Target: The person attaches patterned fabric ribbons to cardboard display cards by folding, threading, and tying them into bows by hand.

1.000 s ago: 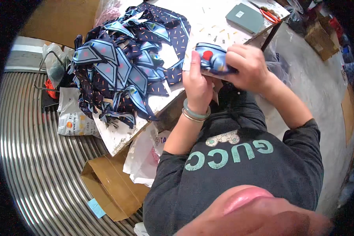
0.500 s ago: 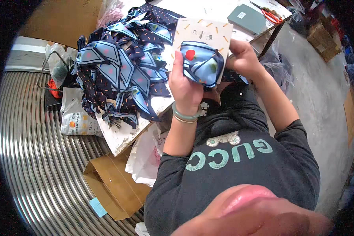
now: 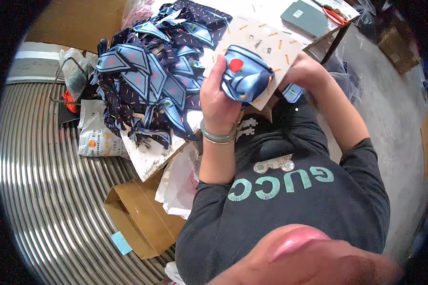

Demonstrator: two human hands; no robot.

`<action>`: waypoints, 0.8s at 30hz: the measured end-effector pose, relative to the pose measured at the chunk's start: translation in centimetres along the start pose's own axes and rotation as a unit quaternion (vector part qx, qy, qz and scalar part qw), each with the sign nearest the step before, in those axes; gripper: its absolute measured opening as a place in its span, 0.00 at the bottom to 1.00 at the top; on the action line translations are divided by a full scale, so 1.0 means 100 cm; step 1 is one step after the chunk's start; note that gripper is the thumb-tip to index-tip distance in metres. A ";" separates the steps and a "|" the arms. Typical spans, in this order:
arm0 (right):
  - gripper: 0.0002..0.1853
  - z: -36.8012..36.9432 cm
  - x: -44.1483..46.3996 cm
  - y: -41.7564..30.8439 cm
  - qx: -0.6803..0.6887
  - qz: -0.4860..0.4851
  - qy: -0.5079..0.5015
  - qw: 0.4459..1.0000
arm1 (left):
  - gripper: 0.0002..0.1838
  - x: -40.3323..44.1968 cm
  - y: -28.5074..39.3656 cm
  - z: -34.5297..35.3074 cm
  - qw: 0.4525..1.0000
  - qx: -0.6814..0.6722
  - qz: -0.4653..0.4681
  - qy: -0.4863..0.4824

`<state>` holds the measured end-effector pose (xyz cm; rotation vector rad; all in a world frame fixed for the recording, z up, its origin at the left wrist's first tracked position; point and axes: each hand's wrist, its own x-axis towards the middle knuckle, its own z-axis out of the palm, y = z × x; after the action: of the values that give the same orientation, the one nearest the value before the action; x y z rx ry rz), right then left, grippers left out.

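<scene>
My left hand [image 3: 218,97] is closed round a white printed card [image 3: 283,50], thumb on its front. A light-blue scarf [image 3: 245,73] with a navy border and a red spot is wrapped around that card. At the card's right edge my right hand [image 3: 306,71] is curled, its fingertips hidden behind the card. A blue scarf end [image 3: 292,93] hangs just below this hand, seemingly held in it. Left of the card, a heap of navy and light-blue scarves [image 3: 147,76] lies on the white table [image 3: 152,159].
Orange-handled scissors [image 3: 335,16] and a grey-green flat box [image 3: 304,18] are at the table's far right. A cardboard box [image 3: 140,218] and white plastic bag [image 3: 178,185] stand below the near corner. A printed white bag [image 3: 97,135] hangs at the left.
The card has tilted clockwise and its top now leans right. My right hand has moved slightly right and down, and the scarf end below it shows more.
</scene>
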<state>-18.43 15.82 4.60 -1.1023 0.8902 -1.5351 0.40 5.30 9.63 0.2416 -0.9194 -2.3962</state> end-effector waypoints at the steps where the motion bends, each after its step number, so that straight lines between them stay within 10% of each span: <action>1: 0.29 0.001 0.002 0.004 0.048 -0.029 -0.042 0.998 | 0.17 -0.005 0.001 0.016 0.999 -0.026 -0.001 0.030; 8: 0.35 0.016 -0.003 0.051 -0.039 -0.116 -0.054 0.991 | 0.17 -0.014 0.013 0.001 0.996 0.016 -0.092 -0.012; 10: 0.36 0.049 -0.010 0.007 0.314 0.064 -0.041 0.946 | 0.17 -0.014 0.015 -0.005 0.996 0.063 -0.061 -0.004; 16: 0.18 0.052 -0.010 -0.002 -0.047 -0.081 0.138 0.986 | 0.23 -0.007 0.006 -0.018 0.996 -0.063 -0.058 -0.012; 18: 0.11 0.055 -0.010 -0.015 -0.348 -0.328 0.133 0.868 | 0.24 -0.005 0.002 -0.017 0.995 -0.089 -0.045 0.022; 24: 0.17 0.068 -0.022 -0.011 -0.503 -0.466 0.231 0.690 | 0.23 -0.003 -0.001 -0.027 0.974 -0.220 -0.027 -0.049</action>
<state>-12.16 18.17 7.24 -2.2583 1.8177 -2.2601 1.57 3.99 7.52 -0.0212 -0.4048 -2.6042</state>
